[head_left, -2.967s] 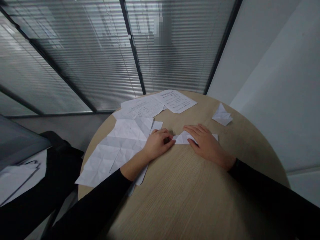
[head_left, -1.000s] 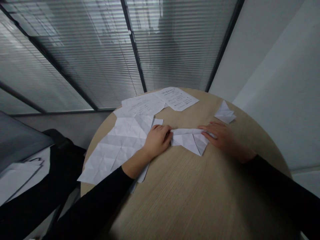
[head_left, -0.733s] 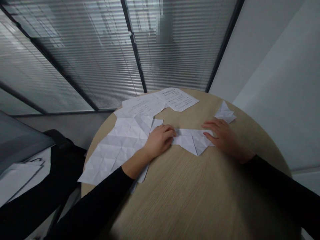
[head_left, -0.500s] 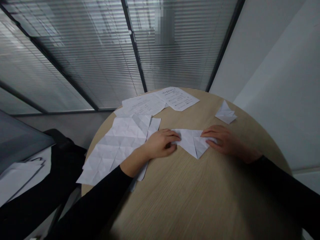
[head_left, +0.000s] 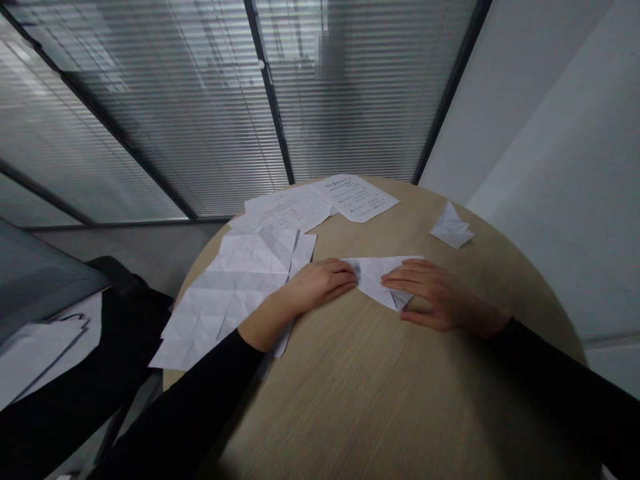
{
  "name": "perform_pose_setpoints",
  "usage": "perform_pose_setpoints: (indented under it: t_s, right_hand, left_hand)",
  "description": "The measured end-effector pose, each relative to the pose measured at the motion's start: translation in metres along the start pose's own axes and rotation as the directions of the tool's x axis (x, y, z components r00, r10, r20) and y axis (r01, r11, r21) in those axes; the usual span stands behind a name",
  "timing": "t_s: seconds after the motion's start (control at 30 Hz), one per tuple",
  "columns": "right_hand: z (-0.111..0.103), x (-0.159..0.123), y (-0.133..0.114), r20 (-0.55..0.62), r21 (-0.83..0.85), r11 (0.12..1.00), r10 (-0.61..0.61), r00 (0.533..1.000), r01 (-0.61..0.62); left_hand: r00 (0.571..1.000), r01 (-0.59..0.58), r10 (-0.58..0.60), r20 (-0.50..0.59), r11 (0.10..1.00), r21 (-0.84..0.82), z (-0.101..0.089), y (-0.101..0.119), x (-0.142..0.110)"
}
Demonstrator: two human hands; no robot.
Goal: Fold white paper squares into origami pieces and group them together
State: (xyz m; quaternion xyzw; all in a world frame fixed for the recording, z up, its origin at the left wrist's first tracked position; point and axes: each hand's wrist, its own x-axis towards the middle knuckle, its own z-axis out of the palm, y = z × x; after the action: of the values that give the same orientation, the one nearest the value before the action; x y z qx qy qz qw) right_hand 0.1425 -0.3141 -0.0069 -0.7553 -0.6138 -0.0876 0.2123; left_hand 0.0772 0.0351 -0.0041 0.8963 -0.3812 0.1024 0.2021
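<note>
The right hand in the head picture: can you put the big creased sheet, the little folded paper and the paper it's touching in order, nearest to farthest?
From the right hand:
1. The paper it's touching, right under it.
2. The little folded paper, beyond it, at the far right.
3. The big creased sheet, over on the left.

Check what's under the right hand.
Folded paper, showing left of the right hand. The part directly beneath is covered; folds there can't be seen.
</note>
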Motion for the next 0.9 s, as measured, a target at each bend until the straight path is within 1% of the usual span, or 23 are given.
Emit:
perform_pose_setpoints:
  t_s: [0.1,0.2,0.3,0.37,0.4,0.53,0.67,0.73,0.8,0.9]
  right_hand:
    - [0.008,0.0,0.002,0.021,0.021,1.0,0.004,1.0,-0.005]
    - [0.015,-0.002,0.005,-0.004,0.022,0.999,0.024,1.0,-0.024]
    - [0.02,-0.002,0.007,-0.012,0.024,0.999,0.032,0.999,-0.032]
    - [0.023,-0.002,0.007,-0.006,0.033,0.999,0.028,1.0,-0.028]
    - [0.024,-0.001,0.007,-0.004,0.041,0.999,0.025,1.0,-0.025]
    - [0.025,0.0,0.004,0.004,0.071,0.997,0.028,1.0,-0.028]
    - [0.022,-0.001,0.002,0.04,0.155,0.987,0.041,0.998,-0.047]
    - [0.024,-0.001,0.005,0.021,0.207,0.975,0.08,0.997,-0.082]
    - [0.028,-0.001,0.011,-0.037,0.236,0.966,0.122,0.992,-0.11]
    - [0.034,-0.003,0.024,-0.057,0.224,0.967,0.14,0.989,-0.124]
  left_hand:
    - [1.0,0.003,-0.003,0.006,1.0,0.023,0.0,-0.003,-0.002]
    - [1.0,0.01,-0.01,-0.001,1.0,0.015,0.002,-0.003,-0.003]
    - [0.997,0.052,-0.052,-0.06,0.999,-0.004,0.005,-0.002,-0.003]
    - [0.991,0.083,-0.081,-0.106,0.996,0.012,0.007,-0.001,-0.002]
    - [0.99,0.087,-0.084,-0.113,0.996,0.024,0.007,0.0,-0.001]
    - [0.997,0.059,-0.056,-0.053,0.997,0.049,0.005,0.003,0.0]
    - [0.99,0.117,-0.109,-0.088,0.989,0.091,0.002,0.006,0.0]
    - [0.989,0.124,-0.114,-0.092,0.987,0.106,0.001,0.006,0.0]
    - [0.991,0.113,-0.104,-0.082,0.988,0.108,0.001,0.004,0.0]
    - [0.992,0.104,-0.097,-0.076,0.99,0.096,0.003,0.001,0.0]
